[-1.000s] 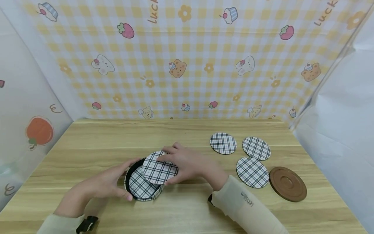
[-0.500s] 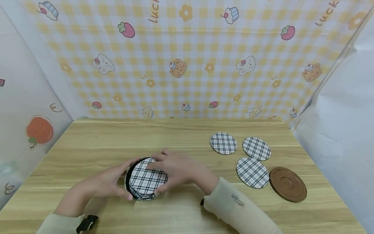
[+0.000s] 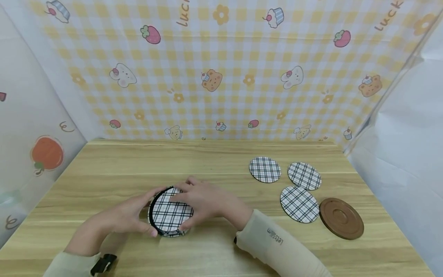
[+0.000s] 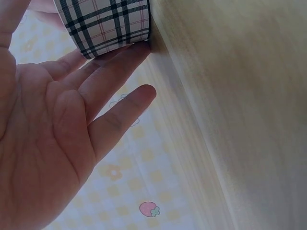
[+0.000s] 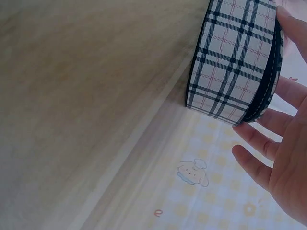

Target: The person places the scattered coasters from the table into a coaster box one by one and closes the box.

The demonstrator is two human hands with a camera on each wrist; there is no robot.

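A round plaid coaster (image 3: 169, 217), white with black lines, lies over the mouth of a round coaster holder (image 5: 230, 62) in matching plaid. A black crescent of the holder's inside shows along its left side. My right hand (image 3: 205, 202) grips the coaster's right edge, thumb in front and fingers reaching over the far part. My left hand (image 3: 121, 215) holds the holder from the left, thumb at the front and fingers behind. In the left wrist view the fingers touch the plaid side wall (image 4: 110, 24). How deep the coaster sits is unclear.
Three more plaid coasters, the far left one (image 3: 265, 169), the far right one (image 3: 304, 176) and the nearer one (image 3: 299, 204), lie flat to the right. A brown round disc (image 3: 341, 218) with concentric rings is beside them. Behind the wooden table (image 3: 221, 254) hangs a yellow checked cloth (image 3: 228, 104).
My right hand has carried the coaster left and down from the holder's right side to over its mouth. The left hand stays in place around the holder.
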